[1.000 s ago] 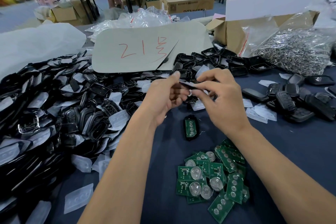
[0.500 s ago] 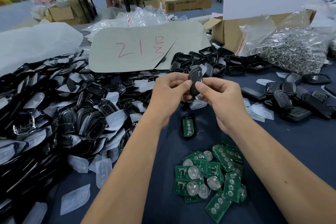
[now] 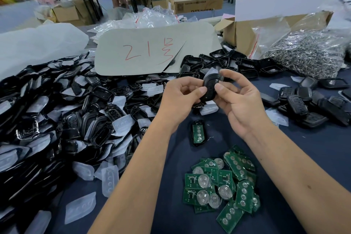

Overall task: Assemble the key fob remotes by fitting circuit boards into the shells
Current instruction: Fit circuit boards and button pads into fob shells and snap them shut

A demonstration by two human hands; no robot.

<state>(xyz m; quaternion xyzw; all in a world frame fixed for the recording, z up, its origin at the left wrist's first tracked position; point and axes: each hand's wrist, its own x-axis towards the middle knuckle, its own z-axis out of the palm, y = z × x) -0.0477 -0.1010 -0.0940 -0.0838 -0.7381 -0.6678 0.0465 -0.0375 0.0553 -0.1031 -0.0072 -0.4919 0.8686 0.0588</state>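
Two bare hands met over the middle of the dark blue cloth-covered worktop [image 3: 313,157], both gripping one black oval plastic key fob shell [image 3: 209,89]. The left hand [image 3: 180,99] pinched the shell's left edge between thumb and curled fingers, while the right hand [image 3: 239,100] pressed its thumb on the front and hooked a fingertip over the far end, probably to steady the piece for turning or checking. A translucent scrap showed behind the shell's far end; whether it was a button pad being fitted could not be told, and the shell's inside faced away from the camera.

Just nearer than the hands lay an open black shell half with a green circuit board seated in it [image 3: 197,133], face up, likely waiting for its cover. Nearer still sat a loose heap of green circuit boards with round silver coin cells [image 3: 220,186], within easy reach. A large pile of black shell parts and clear rubber button pads [image 3: 57,119] filled the left, running off the edge of the view. Far right, closed black fobs [image 3: 311,104] were grouped apart, seemingly as finished pieces. A grey card with red writing [image 3: 152,51] covered part of the far shells.
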